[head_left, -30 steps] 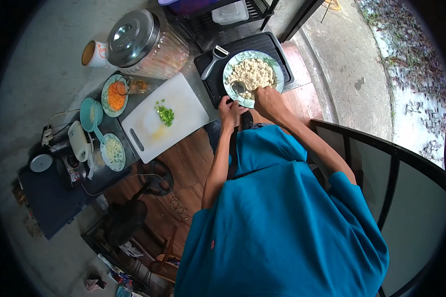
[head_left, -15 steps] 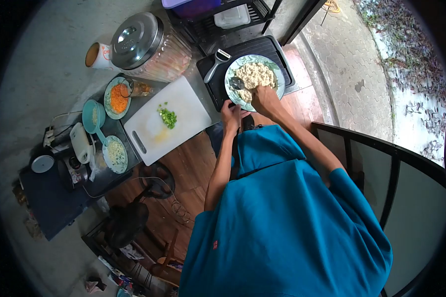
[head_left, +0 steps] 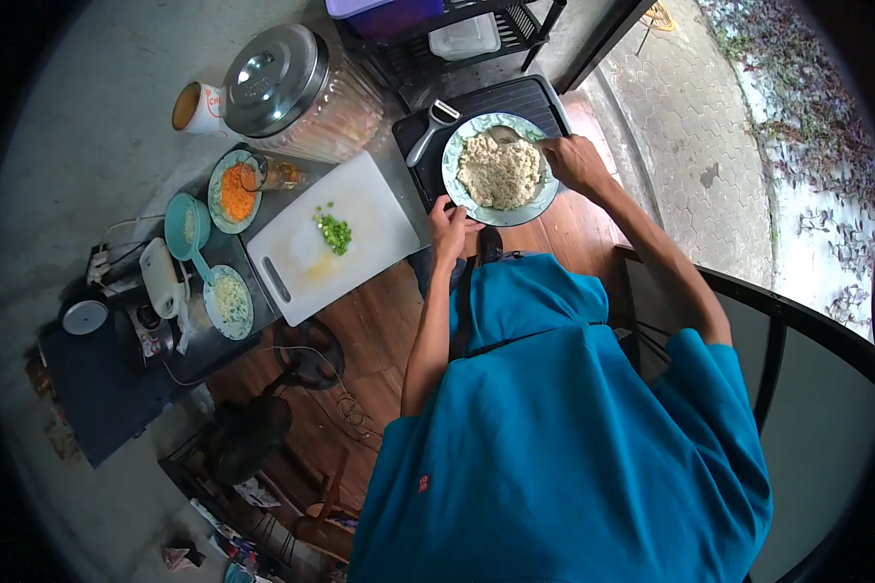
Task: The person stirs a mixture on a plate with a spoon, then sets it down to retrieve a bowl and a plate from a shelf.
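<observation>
the round pale-green plate, heaped with crumbly off-white mash, sits on a black ridged tray at the far right corner of the worktop, close to the edge nearest the person. the left hand pinches the plate's near rim, fingers curled closed on it, while the right hand is closed around the handle of a metal spoon at the plate's far right rim. the spoon's long axis appears to run roughly along the far rim, bowl pointing left toward the far edge of the mash and handle back into the fist, though the grip hides most of the handle. the likeliest trouble is mash spilling over the low rim onto the tray if the spoon pushes outward, since the heap reaches nearly to the rim; a hard scrape could also slide the plate on the ridges should the left pinch slacken. a grey-handled peeler lies on the tray just beside the plate's left rim and could be knocked. the white rectangular cutting board with chopped green bits lies to the left, apart.
</observation>
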{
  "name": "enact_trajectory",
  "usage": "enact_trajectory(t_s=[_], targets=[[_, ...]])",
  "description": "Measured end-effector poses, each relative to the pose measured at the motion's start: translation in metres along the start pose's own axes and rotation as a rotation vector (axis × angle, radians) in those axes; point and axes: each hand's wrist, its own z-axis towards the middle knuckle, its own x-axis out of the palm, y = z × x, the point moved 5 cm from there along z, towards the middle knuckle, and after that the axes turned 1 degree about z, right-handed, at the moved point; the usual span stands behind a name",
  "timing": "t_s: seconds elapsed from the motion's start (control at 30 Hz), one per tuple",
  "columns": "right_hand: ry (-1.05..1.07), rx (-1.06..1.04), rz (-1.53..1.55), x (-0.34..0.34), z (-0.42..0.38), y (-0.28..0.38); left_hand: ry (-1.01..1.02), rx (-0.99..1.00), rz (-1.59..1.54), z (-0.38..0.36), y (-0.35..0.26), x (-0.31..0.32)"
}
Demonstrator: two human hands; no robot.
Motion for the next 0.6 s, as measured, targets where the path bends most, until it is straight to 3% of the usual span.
enact_trajectory(t_s=[0.1, 0.13, 0.2, 0.43, 0.53, 0.6], targets=[[0.110, -0.248, -0.122, 0.029, -0.002, 0.003, -0.022, 0.020, 0.025, 0.000, -0.001, 0.002], [0.044, -0.332, -0.104, 0.023, -0.009, 0.009, -0.020, 0.021, 0.022, 0.001, -0.001, 0.003], [0.057, -0.368, -0.114, 0.016, -0.018, 0.009, -0.050, 0.006, -0.017, 0.000, 0.001, 0.002], [-0.006, -0.270, -0.165, -0.022, -0.012, -0.016, -0.006, -0.001, 0.053, 0.000, -0.007, -0.003], [-0.035, -0.332, -0.124, 0.006, -0.016, -0.026, 0.000, -0.003, 0.057, 0.003, -0.010, -0.001], [0.070, -0.219, -0.082, 0.023, -0.025, -0.024, -0.032, -0.003, 0.068, 0.002, -0.014, -0.001]])
